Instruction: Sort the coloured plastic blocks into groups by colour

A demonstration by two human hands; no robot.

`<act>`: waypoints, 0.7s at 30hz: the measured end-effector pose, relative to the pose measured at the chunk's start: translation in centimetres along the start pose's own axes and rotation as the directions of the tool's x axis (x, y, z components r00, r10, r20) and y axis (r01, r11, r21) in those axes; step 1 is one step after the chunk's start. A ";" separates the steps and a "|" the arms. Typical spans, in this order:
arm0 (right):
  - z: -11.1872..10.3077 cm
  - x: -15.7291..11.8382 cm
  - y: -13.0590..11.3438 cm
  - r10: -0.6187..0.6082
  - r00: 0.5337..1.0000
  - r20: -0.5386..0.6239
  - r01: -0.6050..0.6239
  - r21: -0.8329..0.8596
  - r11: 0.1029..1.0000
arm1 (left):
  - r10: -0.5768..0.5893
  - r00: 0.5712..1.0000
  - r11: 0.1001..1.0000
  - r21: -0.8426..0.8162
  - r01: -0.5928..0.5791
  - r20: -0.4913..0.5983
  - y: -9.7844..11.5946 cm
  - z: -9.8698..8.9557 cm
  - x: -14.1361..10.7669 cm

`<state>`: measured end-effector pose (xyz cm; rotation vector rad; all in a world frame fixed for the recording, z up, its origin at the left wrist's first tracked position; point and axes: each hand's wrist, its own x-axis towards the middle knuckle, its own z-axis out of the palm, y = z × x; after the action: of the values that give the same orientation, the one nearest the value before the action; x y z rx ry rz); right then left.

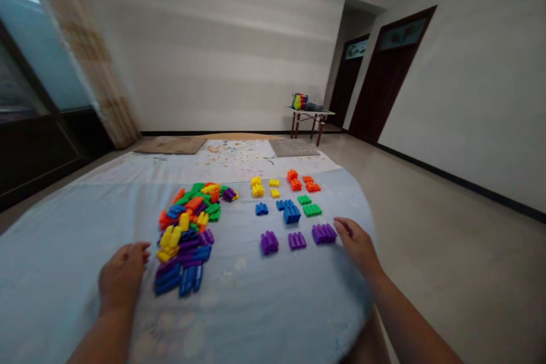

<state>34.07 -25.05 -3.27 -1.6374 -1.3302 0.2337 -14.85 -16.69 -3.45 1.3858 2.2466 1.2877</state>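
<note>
Our left hand [123,276] lies at about ten o'clock, loosely curled and empty, its fingertips just beside the mixed pile [187,222] of plastic blocks. Our right hand [357,245] sits at about two o'clock, relaxed, with its fingers apart and holding nothing, the fingertips just beside the nearest purple group [323,233]. Neither hand is clenched; both rest on the pale blue quilt [55,273].

The pile lies at about eleven o'clock, a loose, overlapping heap of ribbed, tube-shaped blocks in orange, yellow, green, blue and purple. To its right, from twelve to one o'clock, matching blocks stand apart by colour: purple nearest us, then the blue groups [290,213] and green groups [312,210], with the yellow groups [257,186] and orange groups [294,180] furthest off.

The blocks look light, stiff and hollow, and sturdy enough to take rough handling, though their smooth plastic may slip a little. A single block would be best pinched across its ribbed body between finger and thumb; a joined cluster would need a fuller grip around the whole.

Far off at one o'clock, a small table [309,116] carries a colourful bag [299,101], near a dark door [384,74].
</note>
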 end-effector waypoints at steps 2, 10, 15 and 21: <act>1.2 -0.1 -2.7 -0.105 0.994 0.003 0.105 0.043 0.994 | -0.028 0.999 0.999 -0.027 0.029 0.023 -0.2 0.2 -0.1; 10.6 -3.4 -13.0 -0.523 0.819 0.236 0.442 0.321 0.838 | -0.012 0.999 0.997 -0.069 0.016 0.052 -0.5 0.3 -0.5; 13.9 -6.1 -12.9 -0.640 0.711 0.292 0.534 0.368 0.761 | 0.056 0.997 0.998 -0.016 -0.055 0.061 -0.4 0.1 -1.0; 14.4 -7.2 -11.9 -0.690 0.656 0.306 0.592 0.357 0.722 | 0.205 0.976 0.975 0.071 -0.210 0.069 0.2 1.5 -1.5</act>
<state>14.11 -23.92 -4.39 -0.8416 -2.0589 0.2992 -13.04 -17.00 -4.61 1.7039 2.1806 1.2095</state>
